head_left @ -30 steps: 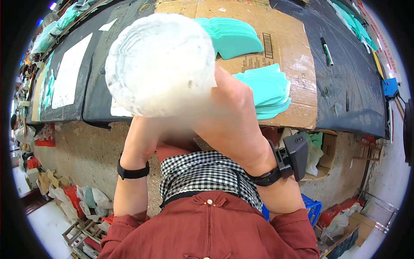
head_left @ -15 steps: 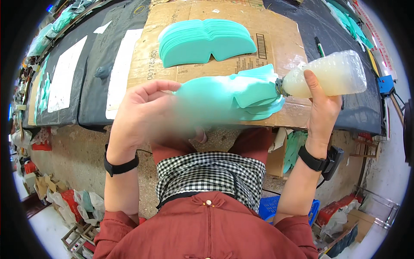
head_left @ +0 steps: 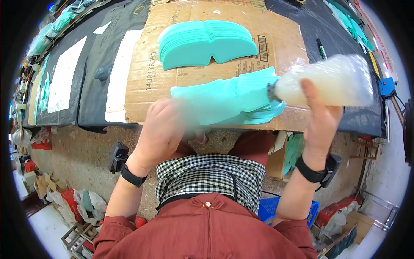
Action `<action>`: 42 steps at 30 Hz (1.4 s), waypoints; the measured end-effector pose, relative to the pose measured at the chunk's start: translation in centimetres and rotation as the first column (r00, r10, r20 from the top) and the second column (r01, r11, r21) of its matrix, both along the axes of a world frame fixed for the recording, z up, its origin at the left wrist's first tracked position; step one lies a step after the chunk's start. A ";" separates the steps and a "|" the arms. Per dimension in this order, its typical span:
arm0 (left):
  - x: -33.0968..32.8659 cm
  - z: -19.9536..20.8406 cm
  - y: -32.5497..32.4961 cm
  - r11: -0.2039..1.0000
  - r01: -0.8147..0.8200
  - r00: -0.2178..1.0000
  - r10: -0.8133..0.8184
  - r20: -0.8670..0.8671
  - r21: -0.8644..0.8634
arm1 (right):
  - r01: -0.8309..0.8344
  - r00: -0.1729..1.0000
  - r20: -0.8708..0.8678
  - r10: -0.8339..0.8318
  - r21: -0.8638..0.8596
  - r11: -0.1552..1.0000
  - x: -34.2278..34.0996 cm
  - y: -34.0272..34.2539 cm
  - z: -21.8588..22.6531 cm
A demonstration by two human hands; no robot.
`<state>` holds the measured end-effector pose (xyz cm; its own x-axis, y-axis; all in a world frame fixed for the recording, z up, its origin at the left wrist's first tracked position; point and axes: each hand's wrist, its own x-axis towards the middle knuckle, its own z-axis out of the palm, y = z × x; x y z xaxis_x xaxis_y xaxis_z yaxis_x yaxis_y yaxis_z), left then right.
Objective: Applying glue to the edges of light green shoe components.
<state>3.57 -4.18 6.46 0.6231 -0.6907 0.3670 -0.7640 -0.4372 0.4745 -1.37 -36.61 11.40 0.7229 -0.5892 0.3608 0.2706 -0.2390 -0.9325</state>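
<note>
My right hand [head_left: 322, 114] is wrapped round a translucent, soft-looking bottle [head_left: 345, 82] of cloudy pale liquid, tipped on its side. Its dark nozzle touches or hovers over the right part of a mint-green shaped sheet [head_left: 233, 93]; which of the two I cannot tell. More such sheets [head_left: 265, 115] lie fanned beneath it at the near table edge. At the left end of the top sheet is my left hand [head_left: 161, 127], fingers curled, their tips lost in blur. Farther back stands a neat stack of the same mint-green, eye-mask-shaped pieces [head_left: 207, 47].
Flattened cardboard [head_left: 142, 86] covers the middle of the black table. White sheets [head_left: 67, 77] lie to the left, a dark lump [head_left: 102, 72] between them. A dark pen [head_left: 321, 48] rests beyond the bottle. Below the table at right are an open carton [head_left: 278, 157] and a blue crate [head_left: 268, 207].
My left hand has moved right and nearer to me, away from the sheet's upper left corner. The bottle's nozzle has shifted slightly left and down, over the top sheet.
</note>
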 end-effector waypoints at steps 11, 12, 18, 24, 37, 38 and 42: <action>-0.3 -0.7 -0.8 0.998 -0.064 0.998 0.064 0.004 0.013 | -0.284 0.946 -0.232 0.228 -0.247 0.927 3.5 5.2 0.9; -0.3 -0.5 -0.9 0.999 -0.047 0.999 0.046 0.020 0.027 | -0.285 0.946 -0.231 0.230 -0.248 0.926 3.9 3.9 1.2; -0.1 -0.8 -1.2 0.996 -0.091 0.996 0.091 -0.020 0.003 | -0.156 0.978 -0.187 0.095 -0.350 0.924 4.5 2.1 1.0; -0.1 -0.7 -1.1 0.992 -0.122 0.991 0.124 -0.055 0.034 | -0.377 0.926 -0.174 0.336 -0.343 0.860 3.9 3.9 0.8; 0.2 -1.6 -1.6 0.982 -0.174 0.984 0.172 -0.038 -0.066 | -0.067 0.980 -0.199 0.005 -0.307 0.949 1.1 2.5 0.7; 0.2 -1.8 -1.7 0.973 -0.220 0.975 0.222 0.023 -0.075 | -0.075 0.979 -0.201 0.012 -0.306 0.949 1.2 3.5 0.8; -0.8 -2.2 -1.1 0.933 -0.361 0.931 0.361 0.045 -0.008 | -0.296 0.938 -0.269 0.217 -0.302 0.906 2.5 8.2 0.7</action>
<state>2.77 -5.26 4.22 0.8133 -0.4222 0.4003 -0.5751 -0.6876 0.4433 1.11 -28.41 12.10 0.9172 -0.2459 0.3134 0.1584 -0.4968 -0.8533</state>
